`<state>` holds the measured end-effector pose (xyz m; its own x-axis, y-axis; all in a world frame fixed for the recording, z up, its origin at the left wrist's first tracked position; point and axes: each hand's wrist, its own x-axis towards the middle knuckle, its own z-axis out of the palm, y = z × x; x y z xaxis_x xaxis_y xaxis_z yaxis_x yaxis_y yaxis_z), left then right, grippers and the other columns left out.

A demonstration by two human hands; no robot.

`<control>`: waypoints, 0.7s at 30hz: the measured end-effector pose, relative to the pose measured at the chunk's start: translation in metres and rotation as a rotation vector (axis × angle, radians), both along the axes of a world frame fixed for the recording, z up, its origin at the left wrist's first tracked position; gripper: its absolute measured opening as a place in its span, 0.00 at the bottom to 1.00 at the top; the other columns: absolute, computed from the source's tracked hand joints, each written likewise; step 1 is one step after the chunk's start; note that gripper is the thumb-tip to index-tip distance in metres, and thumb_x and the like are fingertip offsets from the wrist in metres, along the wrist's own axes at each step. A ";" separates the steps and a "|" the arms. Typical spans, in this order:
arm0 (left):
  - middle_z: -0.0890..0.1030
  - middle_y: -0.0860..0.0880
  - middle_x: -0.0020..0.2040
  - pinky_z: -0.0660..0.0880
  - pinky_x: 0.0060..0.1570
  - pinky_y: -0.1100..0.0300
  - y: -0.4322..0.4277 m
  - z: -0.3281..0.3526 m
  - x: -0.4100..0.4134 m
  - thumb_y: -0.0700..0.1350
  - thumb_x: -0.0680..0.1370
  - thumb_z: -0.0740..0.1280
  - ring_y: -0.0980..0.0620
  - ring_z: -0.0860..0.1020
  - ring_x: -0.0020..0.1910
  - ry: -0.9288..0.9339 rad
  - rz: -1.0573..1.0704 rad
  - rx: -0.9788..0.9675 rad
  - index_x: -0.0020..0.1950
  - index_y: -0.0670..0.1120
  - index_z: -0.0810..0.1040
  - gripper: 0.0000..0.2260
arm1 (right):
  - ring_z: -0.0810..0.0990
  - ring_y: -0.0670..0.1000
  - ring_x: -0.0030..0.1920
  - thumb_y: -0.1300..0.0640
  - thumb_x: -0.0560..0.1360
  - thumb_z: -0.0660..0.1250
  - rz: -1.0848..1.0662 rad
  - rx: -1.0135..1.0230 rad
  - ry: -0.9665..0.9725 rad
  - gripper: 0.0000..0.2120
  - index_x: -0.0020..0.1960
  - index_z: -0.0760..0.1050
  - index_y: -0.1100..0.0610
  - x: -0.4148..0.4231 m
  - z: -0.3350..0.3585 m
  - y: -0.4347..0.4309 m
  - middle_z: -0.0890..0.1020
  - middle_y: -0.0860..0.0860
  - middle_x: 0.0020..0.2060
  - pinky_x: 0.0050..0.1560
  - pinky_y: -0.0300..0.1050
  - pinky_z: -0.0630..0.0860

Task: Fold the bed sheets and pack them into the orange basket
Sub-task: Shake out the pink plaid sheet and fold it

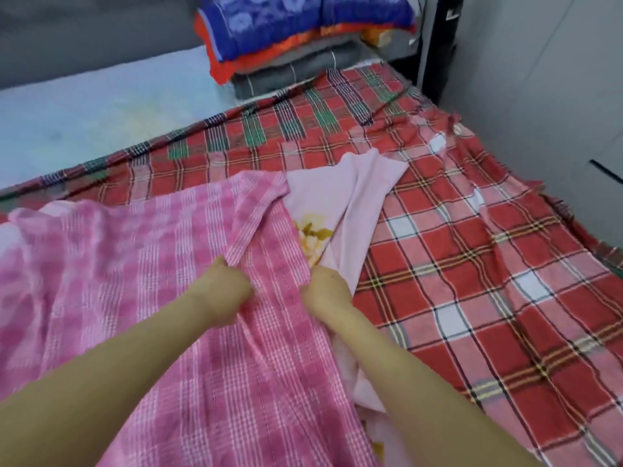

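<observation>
**On the bed, both hands gripping the pink checked sheet**

At centre frame I see the pink checked sheet spread over the near half of the bed, from 9 o'clock down to 6 o'clock. It is rumpled, not flat. My left hand is clenched round a raised fold of it. My right hand, just beside at 3 o'clock of the left, has its fingers curled on the sheet's right edge. The two hands are near each other but apart.

A pale pink sheet with a yellow flower print pokes out from under that edge, toward 1 o'clock. Under both lies a red plaid sheet, wrinkled, filling the 3 o'clock side. A stack of folded blankets, blue one on top, sits at 12 o'clock. The light blue mattress shows at 10 o'clock.
</observation>
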<state>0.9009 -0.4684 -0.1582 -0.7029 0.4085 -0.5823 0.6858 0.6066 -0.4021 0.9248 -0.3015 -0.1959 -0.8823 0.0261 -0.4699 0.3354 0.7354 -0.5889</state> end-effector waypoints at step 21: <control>0.79 0.46 0.38 0.74 0.32 0.61 -0.062 -0.068 -0.090 0.37 0.76 0.63 0.50 0.77 0.35 0.221 1.046 1.009 0.46 0.39 0.79 0.06 | 0.79 0.52 0.31 0.68 0.65 0.73 -0.368 -0.506 0.023 0.04 0.39 0.79 0.63 -0.126 -0.034 -0.048 0.80 0.54 0.32 0.35 0.43 0.76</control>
